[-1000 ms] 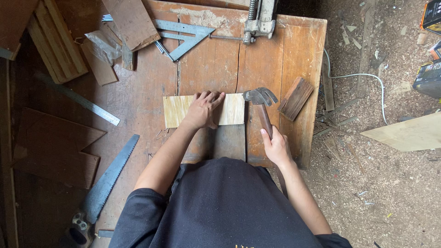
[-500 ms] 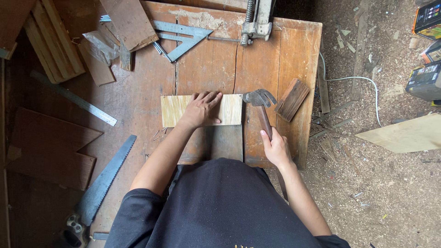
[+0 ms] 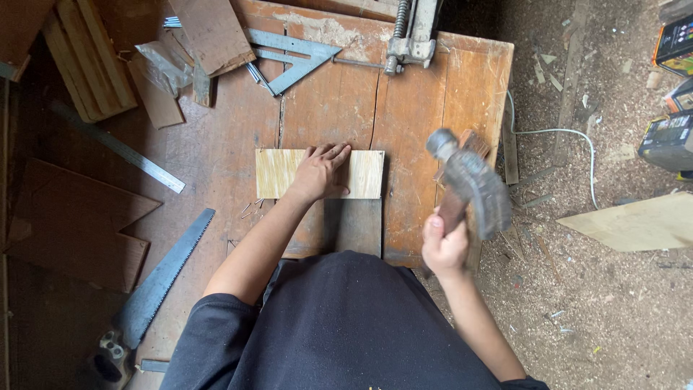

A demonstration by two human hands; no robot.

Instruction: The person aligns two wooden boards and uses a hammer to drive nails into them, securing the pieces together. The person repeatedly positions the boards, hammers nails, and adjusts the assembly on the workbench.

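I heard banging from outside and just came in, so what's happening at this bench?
A person in a dark shirt stands at a worn wooden workbench. Their left hand presses flat on a pale plywood piece lying on the bench. Their right hand grips a claw hammer by its wooden handle, its blurred head lifted off the bench, right of the plywood. A handsaw, a metal ruler and a metal square lie nearby.

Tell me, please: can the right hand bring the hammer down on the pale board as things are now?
Probably yes. The right hand holds the hammer raised beside the pale board, whose right end lies bare; the left hand only covers its middle.
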